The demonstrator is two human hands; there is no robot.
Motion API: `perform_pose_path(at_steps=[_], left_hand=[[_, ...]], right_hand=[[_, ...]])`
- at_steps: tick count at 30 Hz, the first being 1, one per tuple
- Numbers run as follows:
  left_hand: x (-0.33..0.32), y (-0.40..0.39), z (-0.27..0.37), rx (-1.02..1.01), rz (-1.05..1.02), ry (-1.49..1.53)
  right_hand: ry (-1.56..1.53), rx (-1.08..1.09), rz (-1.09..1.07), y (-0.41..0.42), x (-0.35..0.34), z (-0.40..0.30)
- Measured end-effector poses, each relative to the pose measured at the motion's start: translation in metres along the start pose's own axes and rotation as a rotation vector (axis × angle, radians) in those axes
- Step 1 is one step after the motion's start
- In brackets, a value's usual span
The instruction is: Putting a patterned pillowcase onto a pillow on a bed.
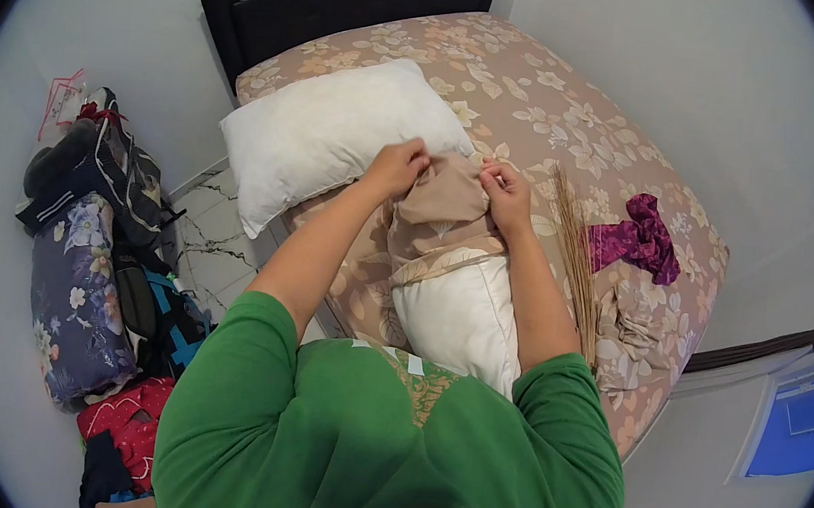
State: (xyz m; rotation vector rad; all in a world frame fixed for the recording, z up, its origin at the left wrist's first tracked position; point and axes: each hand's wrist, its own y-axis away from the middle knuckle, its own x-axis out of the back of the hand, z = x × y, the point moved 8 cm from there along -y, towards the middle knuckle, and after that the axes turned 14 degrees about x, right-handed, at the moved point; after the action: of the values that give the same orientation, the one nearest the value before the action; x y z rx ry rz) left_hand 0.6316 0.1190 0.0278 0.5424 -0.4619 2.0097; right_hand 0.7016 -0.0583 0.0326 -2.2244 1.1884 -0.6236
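Note:
A beige floral pillowcase [442, 198] covers the far part of a white bolster or pillow [457, 311], whose near end lies bare against my body. My left hand [400, 168] pinches the far left corner of the cloth. At its far right corner, my right hand [506, 194] grips the fabric between thumb and fingers. Just beyond my left hand, a second white pillow [346, 125] without a cover lies across the bed. Under all of this spreads a fitted sheet [542, 104] with a brown floral print.
To the right lie a stick broom [573, 264], a purple cloth [639, 237] and a crumpled beige floral cloth [629, 337]. A black headboard [351, 10] closes the far end. Bags [124, 180], a floral bolster [83, 294] and red clothing [125, 421] crowd the floor at left.

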Motion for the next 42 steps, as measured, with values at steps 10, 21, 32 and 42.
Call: perform_pose_path(at_steps=[10, 21, 32, 42], left_hand=[[-0.045, 0.051, 0.103, -0.547, -0.31, -0.123], [-0.027, 0.022, 0.067, -0.433, -0.039, -0.016], [0.021, -0.089, 0.029, -0.075, -0.045, 0.06], [-0.022, -0.106, -0.005, -0.105, -0.157, 0.058]], right_hand=[[0.185, -0.17, -0.587, 0.053, 0.031, -0.079], [0.938, 0.562, -0.457, 0.068, -0.019, -0.141], [0.926, 0.078, -0.873, 0.114, -0.017, -0.165], [0.723, -0.93, -0.492, 0.299, -0.06, -0.212]])
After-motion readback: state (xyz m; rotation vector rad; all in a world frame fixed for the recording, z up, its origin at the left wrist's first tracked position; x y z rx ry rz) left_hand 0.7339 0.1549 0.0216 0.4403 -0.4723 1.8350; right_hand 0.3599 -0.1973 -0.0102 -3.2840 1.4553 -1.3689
